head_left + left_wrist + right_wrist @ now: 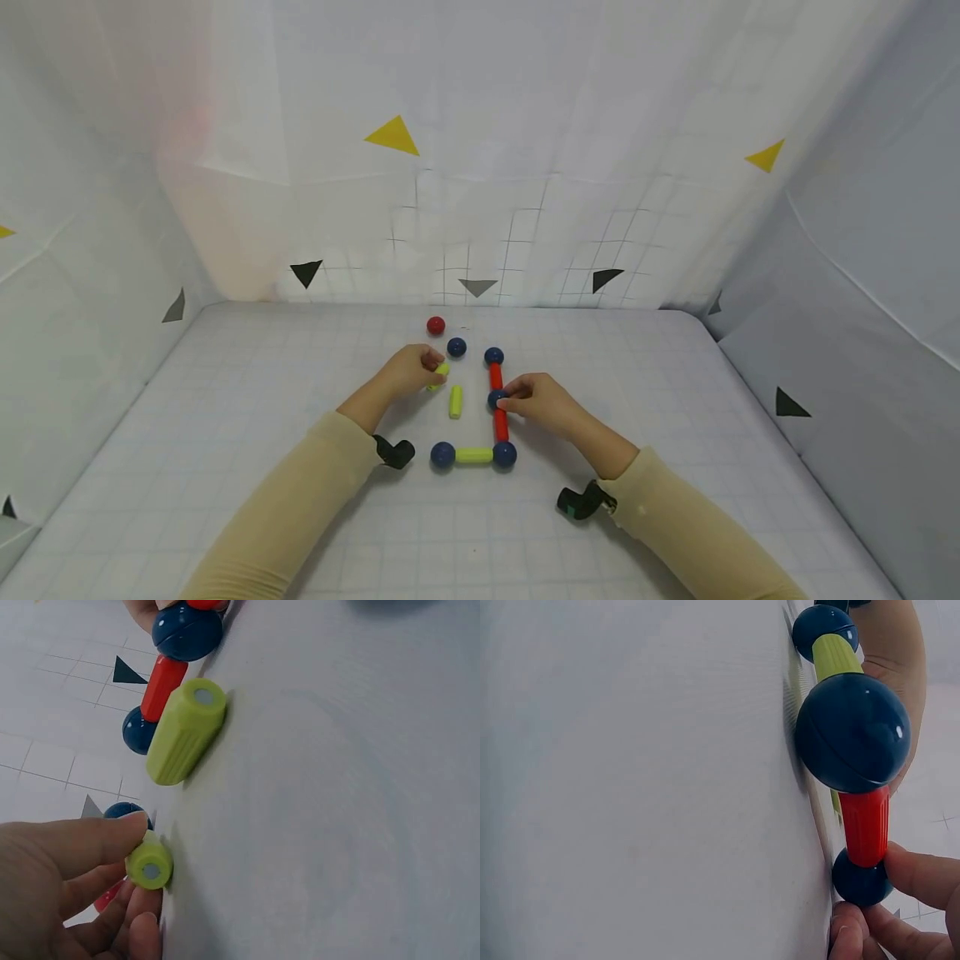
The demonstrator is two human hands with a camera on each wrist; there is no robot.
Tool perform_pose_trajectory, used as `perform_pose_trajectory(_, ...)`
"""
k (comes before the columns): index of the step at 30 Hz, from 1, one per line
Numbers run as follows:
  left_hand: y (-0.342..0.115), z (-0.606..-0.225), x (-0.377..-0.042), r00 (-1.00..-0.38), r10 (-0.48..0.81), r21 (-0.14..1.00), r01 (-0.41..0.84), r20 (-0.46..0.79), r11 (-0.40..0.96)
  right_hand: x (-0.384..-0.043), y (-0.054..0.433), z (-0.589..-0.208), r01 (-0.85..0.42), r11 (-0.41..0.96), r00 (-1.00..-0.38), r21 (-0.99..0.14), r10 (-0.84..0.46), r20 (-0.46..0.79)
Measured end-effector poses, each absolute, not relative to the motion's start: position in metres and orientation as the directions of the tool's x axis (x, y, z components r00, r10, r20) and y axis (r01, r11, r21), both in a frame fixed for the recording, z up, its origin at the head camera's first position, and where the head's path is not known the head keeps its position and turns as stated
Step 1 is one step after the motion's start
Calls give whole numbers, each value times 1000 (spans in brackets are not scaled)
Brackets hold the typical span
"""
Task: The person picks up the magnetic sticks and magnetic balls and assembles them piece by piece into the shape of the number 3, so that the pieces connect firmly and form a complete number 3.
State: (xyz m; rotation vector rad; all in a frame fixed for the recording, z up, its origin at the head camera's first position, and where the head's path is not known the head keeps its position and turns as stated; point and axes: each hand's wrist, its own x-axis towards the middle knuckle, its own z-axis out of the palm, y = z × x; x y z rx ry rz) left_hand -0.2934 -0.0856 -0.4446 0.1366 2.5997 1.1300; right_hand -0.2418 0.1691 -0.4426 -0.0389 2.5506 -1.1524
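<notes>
My left hand pinches a yellow-green magnetic rod between thumb and fingers, a grey disc showing in its end. A second yellow-green rod lies loose on the table beside that hand. The thumb and fingers of my right hand hold a blue ball, which joins two red rods in a line. A blue ball caps the far end. At the near corner ball, another yellow-green rod runs left to a further blue ball.
Beyond my left hand, a loose blue ball and a red ball sit on the white gridded table. White sheets with black, grey and yellow triangles stand behind and at both sides.
</notes>
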Motion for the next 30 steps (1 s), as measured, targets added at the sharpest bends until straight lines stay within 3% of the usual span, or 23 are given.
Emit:
perform_pose_trajectory(23,-91,-445,-291,-958,205,741,-11,-200,671,-247,174,-438,118,690,-939,-714,-156,-306)
perform_pose_trajectory(30,-90,-442,-290,-964,215,780,11,-159,626,-263,172,-432,102,647,-966,-756,-118,-231)
